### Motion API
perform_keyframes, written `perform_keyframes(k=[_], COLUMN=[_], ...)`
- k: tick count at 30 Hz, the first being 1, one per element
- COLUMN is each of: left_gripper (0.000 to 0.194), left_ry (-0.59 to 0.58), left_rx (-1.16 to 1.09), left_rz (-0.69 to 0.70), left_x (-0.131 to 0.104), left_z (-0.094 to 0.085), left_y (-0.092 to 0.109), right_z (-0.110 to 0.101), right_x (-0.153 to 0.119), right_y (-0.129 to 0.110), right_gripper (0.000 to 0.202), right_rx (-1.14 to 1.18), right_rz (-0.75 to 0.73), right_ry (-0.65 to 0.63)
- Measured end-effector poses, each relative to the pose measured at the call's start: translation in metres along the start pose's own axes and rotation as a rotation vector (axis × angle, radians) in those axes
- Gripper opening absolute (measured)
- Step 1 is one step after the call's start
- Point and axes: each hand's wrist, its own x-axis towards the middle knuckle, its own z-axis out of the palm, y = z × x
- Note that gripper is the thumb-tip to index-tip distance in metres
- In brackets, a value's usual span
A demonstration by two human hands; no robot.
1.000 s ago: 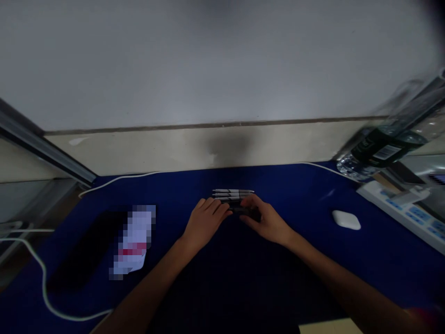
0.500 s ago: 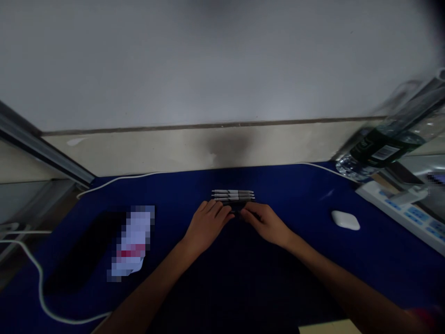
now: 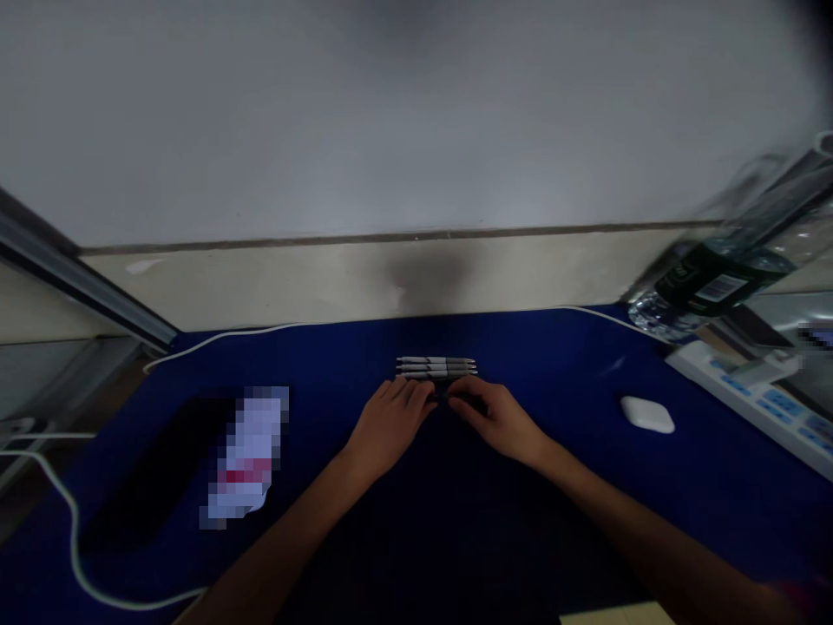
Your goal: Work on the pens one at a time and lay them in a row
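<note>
A row of white-and-grey pens (image 3: 435, 362) lies sideways on the blue desktop, side by side. Just in front of them are both of my hands. My left hand (image 3: 394, 419) has its fingers bent together at the row's near left side. From the right, my right hand (image 3: 500, 413) pinches with thumb and fingers at the other end. Between the fingertips shows a short dark stretch of a pen (image 3: 442, 392), gripped at both ends; the rest of it is hidden under my fingers.
At left are a blurred-out pale packet (image 3: 251, 451) and a white cable (image 3: 76, 521). To the right sit a white earbud case (image 3: 647, 414), a power strip (image 3: 758, 395) and a plastic bottle (image 3: 709, 282). A wall (image 3: 416, 156) rises behind the desk (image 3: 553, 521); yellowish paper (image 3: 618, 615) shows at the bottom edge.
My hands have shifted very slightly toward the row of pens, and the left fingers have drawn in a little. The dark pen between them has moved up closer to the row.
</note>
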Motion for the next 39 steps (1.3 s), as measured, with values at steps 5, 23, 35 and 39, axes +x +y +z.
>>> perform_keyframes(k=[5, 23, 35, 39], left_gripper=[0.031, 0.031, 0.021, 0.022], left_ry=[-0.007, -0.093, -0.035, -0.05], left_rx=[0.035, -0.06, -0.158, -0.21], left_rz=[0.001, -0.126, -0.23, -0.273], left_x=[-0.001, -0.001, -0.003, -0.001], left_z=[0.0, -0.001, -0.002, -0.005], left_y=[0.002, 0.003, -0.002, -0.003], right_z=[0.002, -0.002, -0.012, -0.02], right_x=[-0.001, 0.002, 0.005, 0.008], right_y=[0.003, 0.008, 0.002, 0.005], right_gripper=[0.018, 0.013, 0.021, 0.026], right_rx=[0.065, 0.034, 0.191, 0.312], right_rz=[-0.039, -0.113, 0.043, 0.096], right_ry=[0.01, 0.08, 0.17, 0.272])
